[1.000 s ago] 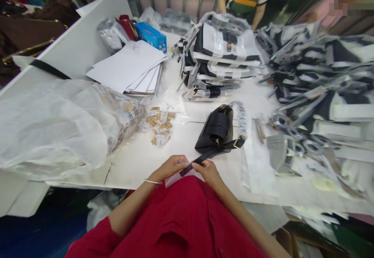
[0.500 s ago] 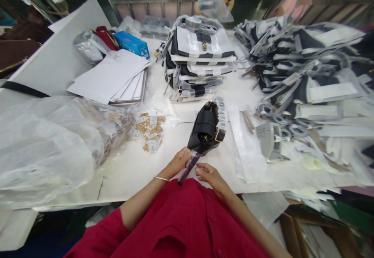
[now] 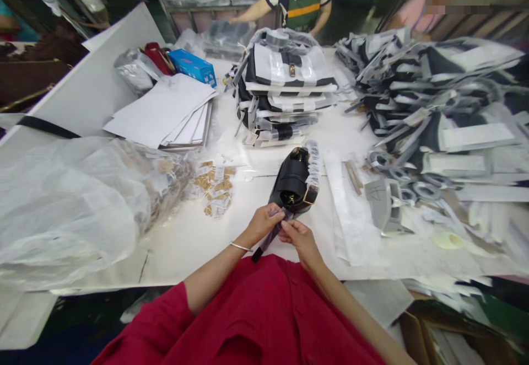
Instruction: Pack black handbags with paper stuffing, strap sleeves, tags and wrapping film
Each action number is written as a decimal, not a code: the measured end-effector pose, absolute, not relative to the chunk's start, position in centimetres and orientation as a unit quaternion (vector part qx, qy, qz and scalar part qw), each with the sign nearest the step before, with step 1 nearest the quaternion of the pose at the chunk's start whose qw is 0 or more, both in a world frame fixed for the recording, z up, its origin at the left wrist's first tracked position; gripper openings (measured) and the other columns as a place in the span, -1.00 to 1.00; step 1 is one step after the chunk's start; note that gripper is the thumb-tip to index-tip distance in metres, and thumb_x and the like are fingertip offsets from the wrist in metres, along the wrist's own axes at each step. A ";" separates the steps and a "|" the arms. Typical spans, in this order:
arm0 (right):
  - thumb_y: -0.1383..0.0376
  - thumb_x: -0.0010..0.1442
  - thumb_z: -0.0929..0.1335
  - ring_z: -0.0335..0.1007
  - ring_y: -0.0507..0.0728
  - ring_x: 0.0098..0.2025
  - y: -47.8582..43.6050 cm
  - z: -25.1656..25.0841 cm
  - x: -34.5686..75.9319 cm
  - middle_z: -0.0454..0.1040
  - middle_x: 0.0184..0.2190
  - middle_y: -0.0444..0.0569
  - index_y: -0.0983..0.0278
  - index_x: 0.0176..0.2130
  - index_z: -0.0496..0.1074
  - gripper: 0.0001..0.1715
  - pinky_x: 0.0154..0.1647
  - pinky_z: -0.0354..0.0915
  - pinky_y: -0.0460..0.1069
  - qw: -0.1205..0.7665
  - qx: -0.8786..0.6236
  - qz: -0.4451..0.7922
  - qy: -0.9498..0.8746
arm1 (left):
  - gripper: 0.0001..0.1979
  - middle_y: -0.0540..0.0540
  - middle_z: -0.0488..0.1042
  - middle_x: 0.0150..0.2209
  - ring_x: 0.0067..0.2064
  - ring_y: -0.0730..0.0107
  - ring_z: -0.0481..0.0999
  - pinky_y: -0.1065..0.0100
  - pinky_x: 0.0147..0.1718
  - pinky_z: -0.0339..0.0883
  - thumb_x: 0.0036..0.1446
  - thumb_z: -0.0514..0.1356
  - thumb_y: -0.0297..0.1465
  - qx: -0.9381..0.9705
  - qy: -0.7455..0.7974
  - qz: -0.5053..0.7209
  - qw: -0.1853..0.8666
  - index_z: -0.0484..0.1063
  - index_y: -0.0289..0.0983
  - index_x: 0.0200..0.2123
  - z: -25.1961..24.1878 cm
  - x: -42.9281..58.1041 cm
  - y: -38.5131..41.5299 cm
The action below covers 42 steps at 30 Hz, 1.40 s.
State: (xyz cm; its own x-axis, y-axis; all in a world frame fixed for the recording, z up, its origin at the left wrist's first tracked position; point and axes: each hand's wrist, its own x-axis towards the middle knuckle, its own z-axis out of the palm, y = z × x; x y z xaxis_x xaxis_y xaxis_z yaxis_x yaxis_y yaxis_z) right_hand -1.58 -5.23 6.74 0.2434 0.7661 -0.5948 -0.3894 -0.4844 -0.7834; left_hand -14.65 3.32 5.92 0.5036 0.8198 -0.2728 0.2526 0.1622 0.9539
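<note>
Far left, on the desk (image 3: 177, 257): large translucent plastic sack (image 3: 74, 205). Behind it, a stack of white sheets (image 3: 161, 111); just beyond, a blue box (image 3: 192, 67), pale print illegible. Next right, a pile of brown and white tags (image 3: 215, 188); print too small to read.

Centre, near edge: left hand (image 3: 262, 223) nearly closed, thumb and fingers pinching the film-covered strap (image 3: 269, 239). Strap's dark tip points toward the wearer. Black handbag (image 3: 287, 180) sits on the desk just beyond both hands, buckle at its right side. Right hand (image 3: 300, 239): thumb and fingertips pinched at the strap, remaining fingers loosely curled.

Behind, a co-worker's green apron (image 3: 303, 15): partial lettering, apparently "ONLI", remainder unclear. Right: grey holder (image 3: 380, 205), handwritten mark, reading uncertain. Far right: heap of wrapped bags (image 3: 442, 89).
</note>
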 end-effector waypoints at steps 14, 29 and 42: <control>-0.05 -0.27 0.58 0.46 0.08 -0.47 -4.2 7.3 -2.0 0.55 -0.52 -0.03 0.34 -0.39 0.54 -0.40 -0.34 0.44 0.01 0.506 -0.622 0.590 -0.093 | -0.63 0.09 0.29 -0.51 -0.46 0.52 0.21 0.46 -0.44 0.09 -0.05 0.28 -0.10 0.565 0.445 0.192 0.667 0.34 -0.29 -0.42 6.1 -17.0 3.7; 0.03 -0.25 0.59 0.46 0.06 -0.45 -4.5 7.0 -2.9 0.54 -0.48 -0.09 0.28 -0.46 0.42 -0.50 -0.33 0.43 -0.02 0.496 -0.600 0.622 -0.080 | -0.56 0.13 0.24 -0.57 -0.55 0.58 0.08 0.46 -0.55 -0.10 -0.10 0.35 -0.06 0.501 0.402 0.082 0.762 0.36 -0.31 -0.40 3.6 -22.9 0.5; 0.09 -0.25 0.61 0.47 0.05 -0.47 -4.9 7.3 -3.2 0.56 -0.47 -0.08 0.30 -0.38 0.47 -0.50 -0.33 0.46 -0.01 0.520 -0.580 0.623 -0.069 | -0.64 0.08 0.29 -0.52 -0.47 0.50 0.22 0.46 -0.47 0.10 0.08 0.19 -0.07 0.598 0.435 0.192 0.645 0.34 -0.28 -0.40 7.6 -18.4 2.4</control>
State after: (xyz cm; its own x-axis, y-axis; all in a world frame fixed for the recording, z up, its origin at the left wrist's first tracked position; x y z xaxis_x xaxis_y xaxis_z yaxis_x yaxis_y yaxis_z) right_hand -3.21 -4.86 7.34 0.2133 0.7279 -0.6516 -0.5679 -0.4503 -0.6890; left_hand -18.38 2.38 7.59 0.5479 0.7684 -0.3307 0.2720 0.2101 0.9391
